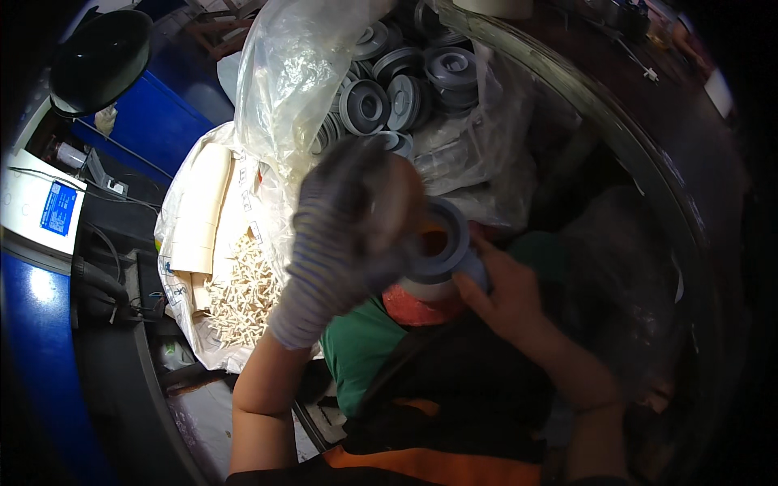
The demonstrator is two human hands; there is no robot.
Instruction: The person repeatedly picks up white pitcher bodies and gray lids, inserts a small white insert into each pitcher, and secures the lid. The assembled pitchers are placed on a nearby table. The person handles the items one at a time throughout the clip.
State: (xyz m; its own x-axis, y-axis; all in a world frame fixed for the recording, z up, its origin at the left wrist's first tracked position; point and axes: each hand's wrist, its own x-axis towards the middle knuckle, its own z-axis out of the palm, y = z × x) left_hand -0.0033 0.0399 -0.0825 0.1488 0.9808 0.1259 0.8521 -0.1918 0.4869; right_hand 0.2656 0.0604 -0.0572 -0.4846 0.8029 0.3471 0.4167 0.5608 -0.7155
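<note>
My right hand (506, 293), bare, is closed on the rim of a grey round plastic part (459, 257) with a raised collar and an orange-brown hollow in the middle. Beneath that part is a whitish rounded piece (425, 289), and below it a red thing (417, 308) shows over my lap. My left hand (344, 211) wears a striped knit glove with a dark palm and is at the left side of the grey part. Motion smears its fingers, and a pale brownish blur (399, 198) shows beside them. Whether the left hand grips anything is unclear.
Several grey round plastic parts (364, 107) lie piled in a clear plastic bag (284, 73) ahead. Left of my glove, a white sack (182, 215) holds many small cream-coloured pieces (243, 296). A blue machine (36, 340) stands at far left, below a dark lamp shade (101, 61).
</note>
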